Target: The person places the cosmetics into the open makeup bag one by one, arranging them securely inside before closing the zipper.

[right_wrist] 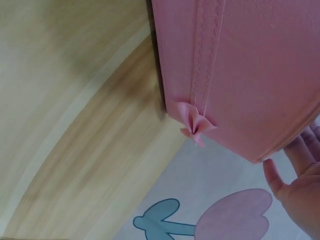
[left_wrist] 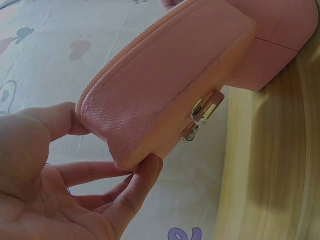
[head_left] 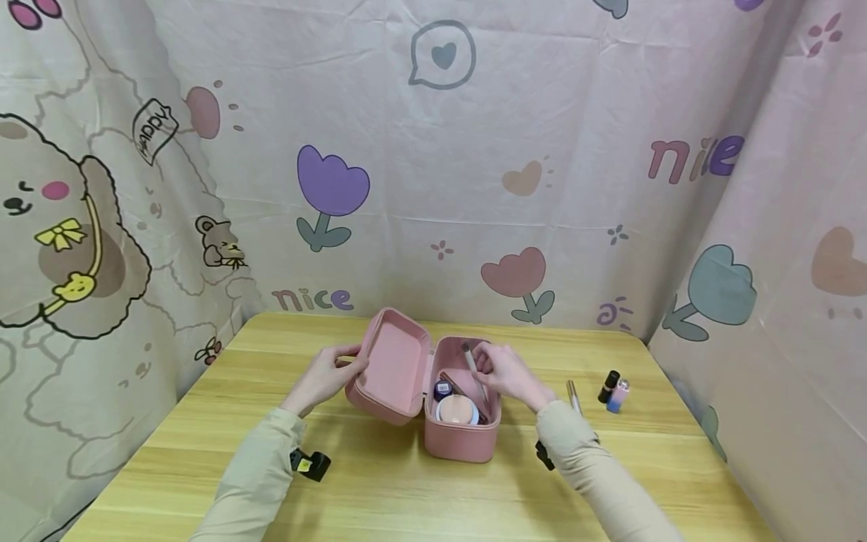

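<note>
A pink cosmetic case (head_left: 463,446) stands on the table with its lid (head_left: 393,357) swung out to the left. My left hand (head_left: 333,376) grips the lid's outer end; in the left wrist view, fingers and thumb pinch its corner beside the zipper (left_wrist: 125,50). Over the case's right side, my right hand (head_left: 504,370) pinches a makeup brush (head_left: 470,363), its dark tip up and its lower end inside the case. A round compact (head_left: 456,410), a small dark jar (head_left: 442,388) and a brown stick lie inside. In the right wrist view the case wall hides the brush.
To the right on the wooden table (head_left: 379,489) are a slim brush-like stick (head_left: 573,395), a black tube (head_left: 609,386) and a pink-blue bottle (head_left: 619,396). A printed curtain (head_left: 406,248) hangs behind the table and along both sides.
</note>
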The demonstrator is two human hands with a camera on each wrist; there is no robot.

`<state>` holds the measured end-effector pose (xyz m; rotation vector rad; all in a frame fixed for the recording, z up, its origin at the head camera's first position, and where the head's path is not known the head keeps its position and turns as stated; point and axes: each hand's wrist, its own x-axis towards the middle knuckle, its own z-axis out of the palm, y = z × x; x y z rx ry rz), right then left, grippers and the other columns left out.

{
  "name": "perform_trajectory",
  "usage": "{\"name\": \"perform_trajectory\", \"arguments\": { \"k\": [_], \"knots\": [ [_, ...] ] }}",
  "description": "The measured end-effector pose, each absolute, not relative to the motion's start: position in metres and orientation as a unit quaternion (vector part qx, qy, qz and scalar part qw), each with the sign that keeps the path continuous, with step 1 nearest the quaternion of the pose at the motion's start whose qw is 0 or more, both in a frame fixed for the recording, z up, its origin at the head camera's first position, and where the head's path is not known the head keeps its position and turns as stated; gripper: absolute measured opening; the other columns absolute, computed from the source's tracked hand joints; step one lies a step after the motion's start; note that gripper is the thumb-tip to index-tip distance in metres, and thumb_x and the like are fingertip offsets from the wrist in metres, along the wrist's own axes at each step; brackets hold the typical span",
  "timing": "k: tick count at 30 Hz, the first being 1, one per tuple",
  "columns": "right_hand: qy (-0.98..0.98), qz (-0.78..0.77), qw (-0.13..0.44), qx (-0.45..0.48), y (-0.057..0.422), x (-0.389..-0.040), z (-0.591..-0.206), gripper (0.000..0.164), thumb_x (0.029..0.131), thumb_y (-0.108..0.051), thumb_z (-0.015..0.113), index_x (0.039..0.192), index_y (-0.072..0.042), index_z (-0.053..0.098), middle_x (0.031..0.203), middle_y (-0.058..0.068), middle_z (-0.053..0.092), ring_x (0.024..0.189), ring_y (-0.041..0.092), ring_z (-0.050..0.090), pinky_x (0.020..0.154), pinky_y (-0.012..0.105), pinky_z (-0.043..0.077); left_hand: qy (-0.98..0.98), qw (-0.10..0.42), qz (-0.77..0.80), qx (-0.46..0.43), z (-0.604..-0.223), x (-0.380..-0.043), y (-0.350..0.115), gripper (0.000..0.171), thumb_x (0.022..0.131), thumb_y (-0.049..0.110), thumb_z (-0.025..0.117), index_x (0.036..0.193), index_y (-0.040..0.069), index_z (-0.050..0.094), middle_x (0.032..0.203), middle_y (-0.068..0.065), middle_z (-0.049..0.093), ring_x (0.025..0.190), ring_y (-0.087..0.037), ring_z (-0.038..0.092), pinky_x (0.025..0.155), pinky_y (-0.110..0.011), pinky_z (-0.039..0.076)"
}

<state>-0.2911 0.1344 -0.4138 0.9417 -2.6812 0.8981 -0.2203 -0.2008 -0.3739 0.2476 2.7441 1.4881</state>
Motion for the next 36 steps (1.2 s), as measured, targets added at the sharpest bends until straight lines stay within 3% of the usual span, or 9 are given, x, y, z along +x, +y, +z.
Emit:
{"name": "perform_trajectory", "arguments": {
  "k": [2, 4, 7, 9, 12, 19, 28, 33, 36],
  "knots": [
    [-0.902, 0.284, 0.087, 0.315, 0.133, -0.291, -0.415, 0.017, 0.081, 0.001, 0.075, 0.095, -0.002, 0.066, 0.078, 0.005, 0.072, 0.068, 0.009, 0.066, 0.064, 0.018, 0.054, 0.876, 0.005, 0.476, 0.079, -0.374, -0.22, -0.201, 0.05, 0.101, 0.02, 0.058, 0.142, -0.007, 0.052, 0.137, -0.028, 0.06, 0.113, -0.035, 0.069, 0.087, -0.037, 0.059],
    [-0.907, 0.266, 0.098, 0.312, 0.131, -0.29, -0.415, 0.017, 0.079, 0.0, 0.077, 0.092, -0.004, 0.067, 0.075, 0.002, 0.072, 0.068, 0.008, 0.064, 0.075, 0.022, 0.053, 0.875, 0.005, 0.477, 0.081, -0.374, -0.221, -0.201, 0.05, 0.101, 0.02, 0.058, 0.142, -0.007, 0.051, 0.138, -0.028, 0.06, 0.113, -0.035, 0.069, 0.087, -0.037, 0.059],
    [-0.916, 0.237, 0.113, 0.303, 0.128, -0.287, -0.415, 0.017, 0.076, -0.003, 0.08, 0.087, -0.008, 0.068, 0.07, -0.002, 0.071, 0.068, 0.011, 0.062, 0.097, 0.041, 0.046, 0.873, 0.007, 0.48, 0.082, -0.374, -0.221, -0.201, 0.05, 0.101, 0.02, 0.058, 0.142, -0.007, 0.051, 0.139, -0.028, 0.059, 0.114, -0.035, 0.069, 0.087, -0.036, 0.059],
    [-0.922, 0.222, 0.117, 0.294, 0.126, -0.285, -0.414, 0.017, 0.075, -0.004, 0.081, 0.085, -0.009, 0.068, 0.069, -0.003, 0.07, 0.069, 0.015, 0.062, 0.101, 0.053, 0.037, 0.873, 0.008, 0.481, 0.083, -0.374, -0.221, -0.201, 0.05, 0.101, 0.02, 0.058, 0.142, -0.007, 0.051, 0.14, -0.028, 0.058, 0.114, -0.035, 0.068, 0.088, -0.036, 0.059],
    [-0.927, 0.217, 0.121, 0.282, 0.126, -0.284, -0.414, 0.019, 0.074, -0.006, 0.083, 0.088, -0.006, 0.07, 0.071, 0.0, 0.072, 0.073, 0.02, 0.063, 0.104, 0.059, 0.032, 0.872, 0.009, 0.482, 0.083, -0.374, -0.221, -0.2, 0.05, 0.101, 0.021, 0.058, 0.142, -0.007, 0.051, 0.141, -0.028, 0.057, 0.116, -0.036, 0.068, 0.089, -0.038, 0.059],
    [-0.925, 0.239, 0.124, 0.269, 0.129, -0.283, -0.411, 0.026, 0.077, -0.007, 0.084, 0.097, 0.001, 0.071, 0.076, 0.006, 0.075, 0.082, 0.032, 0.069, 0.104, 0.058, 0.028, 0.873, 0.011, 0.48, 0.083, -0.374, -0.221, -0.201, 0.051, 0.101, 0.021, 0.058, 0.143, -0.007, 0.05, 0.141, -0.028, 0.057, 0.115, -0.036, 0.068, 0.09, -0.039, 0.059],
    [-0.92, 0.252, 0.134, 0.27, 0.131, -0.283, -0.412, 0.026, 0.078, -0.009, 0.083, 0.099, -0.001, 0.071, 0.079, 0.006, 0.076, 0.081, 0.029, 0.072, 0.104, 0.058, 0.028, 0.874, 0.008, 0.478, 0.083, -0.375, -0.221, -0.201, 0.051, 0.101, 0.022, 0.058, 0.142, -0.007, 0.051, 0.14, -0.028, 0.058, 0.114, -0.035, 0.068, 0.089, -0.038, 0.059],
    [-0.894, 0.319, 0.174, 0.261, 0.138, -0.278, -0.419, 0.022, 0.081, -0.006, 0.08, 0.101, -0.003, 0.072, 0.085, 0.005, 0.077, 0.079, 0.024, 0.07, 0.1, 0.052, 0.032, 0.873, 0.006, 0.48, 0.083, -0.376, -0.221, -0.201, 0.051, 0.101, 0.021, 0.059, 0.142, -0.007, 0.051, 0.141, -0.028, 0.057, 0.115, -0.036, 0.068, 0.089, -0.038, 0.059],
    [-0.867, 0.375, 0.217, 0.248, 0.146, -0.272, -0.426, 0.022, 0.081, -0.002, 0.078, 0.103, -0.002, 0.073, 0.091, 0.009, 0.076, 0.084, 0.025, 0.067, 0.095, 0.047, 0.041, 0.872, 0.007, 0.482, 0.084, -0.376, -0.221, -0.201, 0.051, 0.101, 0.02, 0.058, 0.142, -0.008, 0.051, 0.141, -0.028, 0.057, 0.115, -0.036, 0.068, 0.089, -0.037, 0.059]
  ]
}}
